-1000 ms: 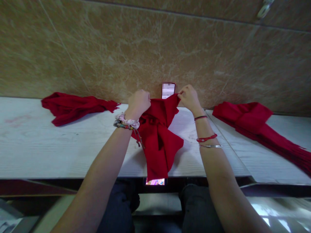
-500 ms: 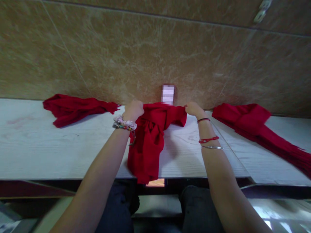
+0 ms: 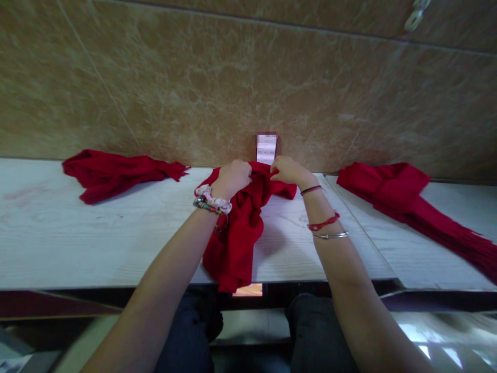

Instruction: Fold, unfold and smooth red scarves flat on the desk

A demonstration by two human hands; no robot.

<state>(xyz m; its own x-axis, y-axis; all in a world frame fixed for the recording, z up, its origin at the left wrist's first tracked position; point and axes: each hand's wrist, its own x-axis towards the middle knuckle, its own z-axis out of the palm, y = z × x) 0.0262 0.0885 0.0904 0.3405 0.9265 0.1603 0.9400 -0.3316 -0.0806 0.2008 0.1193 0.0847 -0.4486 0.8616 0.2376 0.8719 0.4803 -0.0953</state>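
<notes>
A crumpled red scarf lies in front of me, its lower end reaching over the table's near edge. My left hand presses on its upper left part, the fingers curled into the cloth and partly hidden from above. Just to the right, my right hand pinches the scarf's upper edge. Only a short stretch of red cloth separates the two hands. A loose flap of the scarf sticks out below my right hand.
A second red scarf lies bunched at the left, and a folded, fringed red scarf lies at the right. A phone leans on the brown marbled wall behind the pale wooden table. My knees are under the table.
My hands have come closer together along the scarf's upper edge. The left moved right, and the right moved left and slightly up. The upper edge is now more bunched.
</notes>
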